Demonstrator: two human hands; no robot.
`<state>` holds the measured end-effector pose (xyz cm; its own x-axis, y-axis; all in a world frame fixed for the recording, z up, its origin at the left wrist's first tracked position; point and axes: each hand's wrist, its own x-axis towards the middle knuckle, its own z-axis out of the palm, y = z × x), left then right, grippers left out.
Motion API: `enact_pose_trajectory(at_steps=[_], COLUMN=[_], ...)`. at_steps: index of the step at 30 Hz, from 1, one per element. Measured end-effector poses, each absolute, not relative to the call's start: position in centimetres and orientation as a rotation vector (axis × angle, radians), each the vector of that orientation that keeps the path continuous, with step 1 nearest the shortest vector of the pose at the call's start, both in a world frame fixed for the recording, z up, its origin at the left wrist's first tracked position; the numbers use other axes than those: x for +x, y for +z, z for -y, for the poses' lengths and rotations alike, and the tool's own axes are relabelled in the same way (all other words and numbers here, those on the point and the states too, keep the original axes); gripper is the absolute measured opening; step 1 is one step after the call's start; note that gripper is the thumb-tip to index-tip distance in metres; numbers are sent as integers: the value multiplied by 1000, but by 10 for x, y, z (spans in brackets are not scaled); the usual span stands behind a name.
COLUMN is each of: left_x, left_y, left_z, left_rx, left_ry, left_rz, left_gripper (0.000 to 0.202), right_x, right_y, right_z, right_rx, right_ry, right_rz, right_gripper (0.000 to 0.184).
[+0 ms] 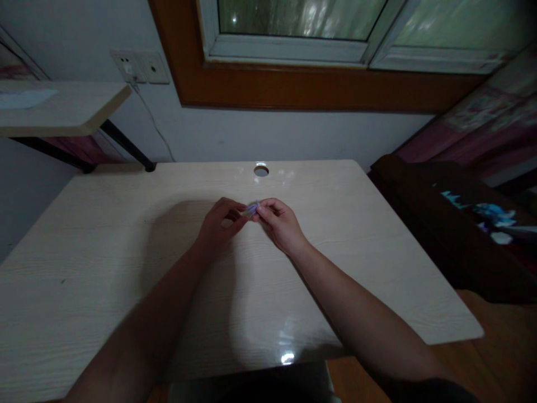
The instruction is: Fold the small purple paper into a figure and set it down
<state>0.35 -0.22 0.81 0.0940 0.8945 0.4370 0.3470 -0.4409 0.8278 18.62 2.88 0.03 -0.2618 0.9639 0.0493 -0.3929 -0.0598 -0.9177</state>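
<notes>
Both my hands meet over the middle of a pale wooden desk (126, 263). Between them is a small pale bluish object (251, 210), too small and dim to name. My left hand (220, 224) has its fingers curled and pinches the object's left end. My right hand (277, 221) is closed too, thumb and fingers pinching the right end. Both forearms reach in from the bottom edge of the view.
A round cable hole (260, 170) sits near the desk's far edge. A wall socket (140, 67) with a plugged white cable is at upper left, above a side shelf (62, 106). A window (335, 33) is above. Dark furniture (440, 224) with colourful items stands right.
</notes>
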Motion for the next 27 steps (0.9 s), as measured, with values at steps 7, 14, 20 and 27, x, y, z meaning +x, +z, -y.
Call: enact_pose_trajectory(at_steps=[7,14,20,27], left_x=[4,1,1,-1], left_y=[6,10,18,12], left_z=[3,3,4,0], left_rx=[1743,1847,2015,2173], left_ry=[1317,1305,1315,1378], left_rz=[-1179,-1171,-1253,-1404], left_gripper=[25,16,17,14], right_x=[186,186,184,185], right_y=[0,1,-5,-7], right_z=[-28,-25,-27,-29], right_rx=[-712,-672,-680,-774], right_ry=[1700,1772,1678,1391], right_rz=[1064,1152,1224,1275], right_gripper=[30,30,26,29])
